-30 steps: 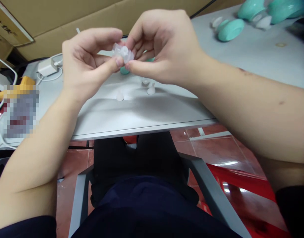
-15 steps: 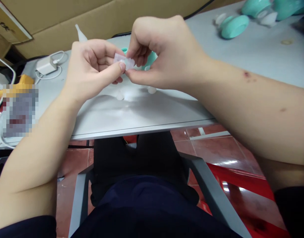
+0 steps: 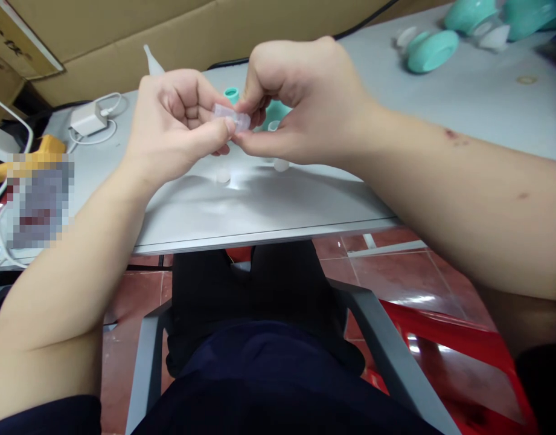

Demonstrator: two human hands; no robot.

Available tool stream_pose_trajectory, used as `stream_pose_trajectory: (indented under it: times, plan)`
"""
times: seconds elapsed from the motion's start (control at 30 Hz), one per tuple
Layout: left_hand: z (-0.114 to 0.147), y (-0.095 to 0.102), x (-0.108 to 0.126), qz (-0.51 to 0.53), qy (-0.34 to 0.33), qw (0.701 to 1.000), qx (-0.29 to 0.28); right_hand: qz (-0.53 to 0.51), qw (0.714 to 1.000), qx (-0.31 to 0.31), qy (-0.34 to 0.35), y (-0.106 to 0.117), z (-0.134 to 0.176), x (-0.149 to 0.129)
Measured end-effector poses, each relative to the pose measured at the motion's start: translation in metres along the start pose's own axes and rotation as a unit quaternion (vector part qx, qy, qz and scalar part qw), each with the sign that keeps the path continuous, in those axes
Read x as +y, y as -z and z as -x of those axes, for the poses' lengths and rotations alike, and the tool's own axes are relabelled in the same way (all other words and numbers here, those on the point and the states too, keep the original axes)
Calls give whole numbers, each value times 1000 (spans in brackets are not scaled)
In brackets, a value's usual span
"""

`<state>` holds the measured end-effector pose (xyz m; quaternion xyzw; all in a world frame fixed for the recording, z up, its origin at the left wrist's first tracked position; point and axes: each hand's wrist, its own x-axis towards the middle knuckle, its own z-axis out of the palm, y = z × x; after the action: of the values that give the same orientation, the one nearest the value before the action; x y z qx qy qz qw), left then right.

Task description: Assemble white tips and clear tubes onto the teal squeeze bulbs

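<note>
A small translucent white plastic piece (image 3: 225,113) is held above the table between my two hands. My left hand (image 3: 180,118) is closed on it, the thumb pressing its near side. The fingertips of my right hand (image 3: 296,99) pinch its right end. Behind the hands, partly hidden, are a turquoise part with a round opening (image 3: 231,93) and another turquoise piece (image 3: 276,113). Small white parts lie below them, one at the left (image 3: 223,175) and one at the right (image 3: 281,165). A white tapered nozzle (image 3: 153,62) sticks up behind my left hand.
Turquoise bottle-like pieces (image 3: 432,51) with white parts lie at the back right of the grey table (image 3: 268,208). On the left are a white charger (image 3: 87,119) with its cable and a yellow object (image 3: 51,145). Cardboard (image 3: 169,30) lines the back edge.
The plastic piece has turned slightly between my fingers and now looks narrower. Both hands keep their grip, and the whole view has shifted a little.
</note>
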<state>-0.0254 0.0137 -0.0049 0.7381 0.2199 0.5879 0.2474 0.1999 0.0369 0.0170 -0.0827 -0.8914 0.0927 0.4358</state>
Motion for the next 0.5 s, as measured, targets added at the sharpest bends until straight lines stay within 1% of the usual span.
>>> stream_pose_trajectory:
  times: [0.07,0.17,0.23,0.33,0.4,0.5]
  plan:
    - [-2,-1,-3,-6,-6,1000,13,9,1000,2,0,0,-1,4]
    - [-5,3,-11,-40,14,999,-21,2,1000,-7,8,0,-3,6]
    - [-6,8,-18,-56,26,997,-37,-2,1000,-19,-7,1,-4,5]
    - [-5,14,-27,-70,30,996,-39,2,999,-24,-31,2,-5,3]
    - [-4,15,-29,-80,35,995,-46,4,999,-19,-29,2,-4,2]
    - [-2,11,-25,-92,15,995,-41,7,1000,-15,-24,1,-2,1]
